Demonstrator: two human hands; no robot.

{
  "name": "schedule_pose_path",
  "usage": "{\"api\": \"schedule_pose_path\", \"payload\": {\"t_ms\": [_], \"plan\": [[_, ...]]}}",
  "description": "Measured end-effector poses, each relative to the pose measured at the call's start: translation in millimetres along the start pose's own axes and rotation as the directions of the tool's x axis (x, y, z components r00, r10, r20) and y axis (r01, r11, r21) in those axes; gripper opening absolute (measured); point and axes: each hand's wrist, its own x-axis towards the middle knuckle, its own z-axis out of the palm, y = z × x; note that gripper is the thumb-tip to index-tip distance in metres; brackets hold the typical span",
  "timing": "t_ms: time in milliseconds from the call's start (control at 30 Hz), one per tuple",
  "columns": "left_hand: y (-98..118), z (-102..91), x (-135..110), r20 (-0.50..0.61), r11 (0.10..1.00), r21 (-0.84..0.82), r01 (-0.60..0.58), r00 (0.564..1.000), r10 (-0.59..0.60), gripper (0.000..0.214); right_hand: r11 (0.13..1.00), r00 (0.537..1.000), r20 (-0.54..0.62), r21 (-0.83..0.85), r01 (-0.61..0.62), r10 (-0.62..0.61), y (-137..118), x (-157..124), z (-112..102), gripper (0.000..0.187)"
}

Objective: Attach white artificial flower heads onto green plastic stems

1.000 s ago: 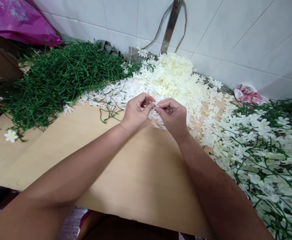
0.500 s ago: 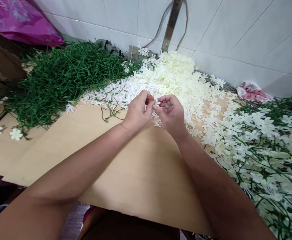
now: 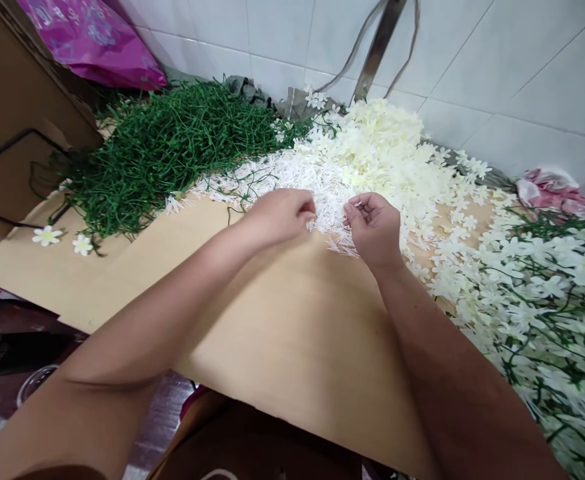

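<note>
My left hand (image 3: 287, 215) is closed with its fingertips turned down, at the near edge of the white stamen pile (image 3: 317, 175). A bit of white shows under its fingertips, too small and blurred to name. To its right, my right hand (image 3: 376, 230) pinches thumb against forefinger, a tiny white piece at the tips. The hands are apart. Behind them rises a heap of cream artificial flower heads (image 3: 385, 137). Left of the stamens lies a mound of green plastic stems (image 3: 177, 140).
Assembled white flowers on green stems (image 3: 537, 300) are piled at the right. Brown cardboard (image 3: 282, 333) covers the work surface. Two loose flowers, one of them a yellow-centred flower (image 3: 47, 235), lie at left near a cardboard box (image 3: 17, 100). A purple bag (image 3: 107, 47) stands against the tiled wall (image 3: 282, 40).
My hands were together, fingertips meeting on a small white flower. Now they have drawn apart, the left hand tilting downward. The view has swung slightly left.
</note>
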Motion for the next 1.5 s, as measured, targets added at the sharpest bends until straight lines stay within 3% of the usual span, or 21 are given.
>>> {"api": "schedule_pose_path", "payload": {"t_ms": [100, 200, 333, 433, 500, 567, 633, 733, 767, 867, 933, 967, 1000, 1100, 1133, 1267, 1400, 1500], "plan": [[-25.7, -18.4, -14.7, 0.059, 0.985, 0.165, 0.058, 0.996, -0.069, 0.011, 0.998, 0.999, 0.030, 0.050, -0.032, 0.030, 1.9, 3.3, -1.7, 0.012], [-40.7, -21.9, -29.7, 0.124, 0.955, 0.296, 0.030, 0.990, -0.069, 0.018, 0.989, 0.993, 0.066, 0.107, -0.106, 0.099, 3.4, 4.4, -0.6, 0.017], [-38.1, -11.6, -33.4, 0.108, 0.882, 0.471, -0.003, 0.993, -0.054, 0.021, 0.950, 0.961, 0.141, 0.172, -0.262, 0.239, 1.1, 3.3, 2.6, 0.023], [-32.4, -13.2, -26.6, 0.052, 0.873, 0.488, 0.027, 0.997, -0.060, 0.022, 0.885, 0.918, 0.205, 0.260, -0.386, 0.340, -3.0, 2.6, 3.2, 0.026], [-31.1, -25.7, -21.5, -0.050, 0.887, 0.450, 0.104, 0.995, -0.091, 0.022, 0.836, 0.894, 0.246, 0.327, -0.441, 0.375, -5.4, 3.0, 1.9, 0.028], [-31.6, -46.0, -16.6, -0.225, 0.909, 0.387, 0.156, 0.972, -0.071, 0.023, 0.799, 0.879, 0.267, 0.373, -0.471, 0.394, -7.0, 4.1, -0.6, 0.029], [-32.5, -68.9, -10.6, -0.435, 0.944, 0.289, 0.157, 0.900, -0.017, 0.022, 0.784, 0.872, 0.264, 0.385, -0.487, 0.412, -8.0, 5.4, -3.5, 0.029], [-31.7, -94.1, 2.4, -0.570, 0.997, 0.069, 0.020, 0.821, 0.023, 0.013, 0.791, 0.872, 0.247, 0.367, -0.489, 0.424, -9.5, 6.9, -6.5, 0.028], [-30.6, -97.6, 7.2, -0.630, 0.999, -0.036, -0.031, 0.777, 0.001, 0.006, 0.797, 0.873, 0.244, 0.360, -0.485, 0.422, -10.2, 7.2, -6.9, 0.027], [-25.4, -89.3, 17.8, -0.681, 0.936, -0.312, -0.164, 0.725, -0.100, 0.019, 0.807, 0.880, 0.259, 0.357, -0.471, 0.399, -12.7, 6.8, -6.5, 0.027], [-20.4, -69.4, 18.4, -0.621, 0.879, -0.452, -0.152, 0.761, -0.187, 0.022, 0.803, 0.882, 0.288, 0.377, -0.462, 0.373, -14.3, 5.9, -5.4, 0.027], [-17.5, -56.4, 16.7, -0.550, 0.850, -0.514, -0.115, 0.804, -0.224, 0.019, 0.799, 0.881, 0.306, 0.387, -0.461, 0.360, -14.9, 5.3, -4.8, 0.027], [-14.2, -42.1, 14.0, -0.437, 0.817, -0.573, -0.062, 0.867, -0.241, 0.015, 0.795, 0.880, 0.322, 0.395, -0.460, 0.349, -15.4, 4.8, -4.2, 0.027], [-4.5, 0.3, 3.6, -0.140, 0.742, -0.667, 0.068, 0.967, -0.213, 0.009, 0.790, 0.875, 0.355, 0.405, -0.460, 0.328, -14.9, 3.3, -2.5, 0.026], [-2.1, 11.8, 0.5, -0.049, 0.725, -0.682, 0.102, 0.982, -0.185, 0.010, 0.786, 0.873, 0.363, 0.410, -0.464, 0.326, -14.0, 2.9, -2.0, 0.026], [-1.1, 34.8, -6.0, 0.109, 0.670, -0.720, 0.179, 0.983, -0.145, 0.014, 0.724, 0.832, 0.420, 0.434, -0.535, 0.363, -7.2, 1.2, -0.8, 0.028], [-7.5, 34.0, -6.0, 0.181, 0.624, -0.747, 0.229, 0.973, -0.141, 0.015, 0.654, 0.760, 0.497, 0.416, -0.632, 0.419, -1.2, -0.8, 0.3, 0.032], [-9.2, 32.7, -5.4, 0.230, 0.600, -0.758, 0.257, 0.965, -0.122, 0.017, 0.637, 0.730, 0.537, 0.397, -0.661, 0.423, -0.1, -1.9, 1.4, 0.033]]}}
